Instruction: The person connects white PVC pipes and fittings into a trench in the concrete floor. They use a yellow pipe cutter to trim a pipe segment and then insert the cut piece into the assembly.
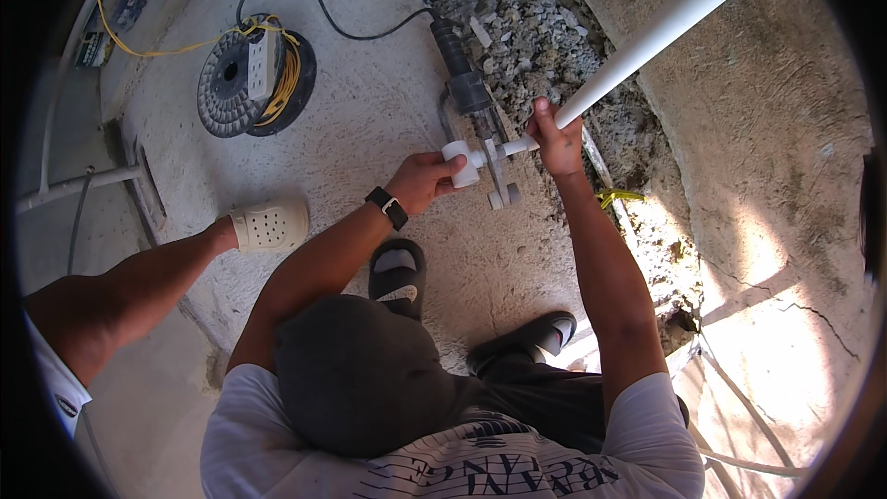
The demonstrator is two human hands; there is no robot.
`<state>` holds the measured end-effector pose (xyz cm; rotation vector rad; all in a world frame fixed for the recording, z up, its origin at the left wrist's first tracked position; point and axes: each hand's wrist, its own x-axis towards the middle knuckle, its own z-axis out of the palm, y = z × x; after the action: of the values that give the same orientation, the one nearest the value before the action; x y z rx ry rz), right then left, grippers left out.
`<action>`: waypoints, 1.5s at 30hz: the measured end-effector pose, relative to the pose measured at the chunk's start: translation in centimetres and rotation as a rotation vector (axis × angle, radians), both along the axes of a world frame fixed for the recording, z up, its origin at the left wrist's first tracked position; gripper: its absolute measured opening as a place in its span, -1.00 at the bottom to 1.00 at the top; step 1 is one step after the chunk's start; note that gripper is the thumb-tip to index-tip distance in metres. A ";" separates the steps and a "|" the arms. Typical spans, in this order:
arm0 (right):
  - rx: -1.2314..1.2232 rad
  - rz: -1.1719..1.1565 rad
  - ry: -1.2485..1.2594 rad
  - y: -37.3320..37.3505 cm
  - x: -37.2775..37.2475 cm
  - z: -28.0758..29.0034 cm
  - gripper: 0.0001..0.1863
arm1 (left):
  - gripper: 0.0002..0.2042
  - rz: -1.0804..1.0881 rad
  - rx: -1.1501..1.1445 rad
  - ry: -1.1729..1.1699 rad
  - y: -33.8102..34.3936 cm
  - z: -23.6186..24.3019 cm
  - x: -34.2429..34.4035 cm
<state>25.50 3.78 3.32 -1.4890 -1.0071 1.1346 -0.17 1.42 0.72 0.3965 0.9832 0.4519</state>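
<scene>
A dark-handled heating tool (459, 65) with a metal plate and cylindrical sockets stands on the concrete, its cord running back. My left hand (427, 183) grips a white plastic fitting (458, 163) against the plate's left side. My right hand (560, 137) is closed around a long white pipe (665, 28), which slants up to the top right edge; its lower end meets the other side of the plate.
A cable reel with outlet strip (261, 65) sits upper left. Another person's leg in a cream clog (268, 226) is at left. Broken concrete rubble (545, 37) fills a trench along the right, with a yellow object (617, 197) in it. My dark slides (397, 273) rest on concrete.
</scene>
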 end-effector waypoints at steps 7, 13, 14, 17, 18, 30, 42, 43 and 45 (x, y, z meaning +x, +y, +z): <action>-0.024 -0.020 0.007 0.2 -0.2 0.2 -0.43 | -0.57 0.032 0.060 0.011 -0.5 -0.7 0.3; -0.067 -0.004 -0.018 0.1 -0.5 1.3 -0.41 | -0.61 0.050 0.189 0.019 -1.5 -1.0 0.5; -0.080 -0.005 0.000 0.1 -0.5 1.3 -0.41 | -0.61 0.049 0.213 0.006 -1.6 -1.2 0.4; -0.081 0.009 -0.010 0.1 0.0 1.0 -0.40 | -0.60 0.035 0.288 0.052 -1.7 -1.3 0.8; -0.084 0.012 -0.009 0.1 0.0 1.1 -0.41 | -0.60 0.041 0.310 0.052 -1.8 -1.4 0.8; -0.063 0.036 0.009 0.0 -0.2 1.2 -0.42 | -0.49 0.053 0.422 0.018 -1.9 -2.0 0.7; -0.075 0.031 0.004 -0.1 -0.1 1.1 -0.41 | -0.62 -0.029 0.189 0.079 -0.5 -0.5 0.7; -0.069 0.032 0.013 -0.1 -0.2 1.0 -0.41 | -0.61 -0.030 0.145 0.094 -0.4 -0.4 0.7; -0.072 0.025 0.025 -0.1 -0.2 1.0 -0.41 | -0.59 -0.026 0.057 0.092 -0.1 -0.2 0.7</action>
<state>25.27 3.67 4.34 -1.5194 -0.9784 1.2158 0.57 1.36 0.48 0.4849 1.0546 0.4419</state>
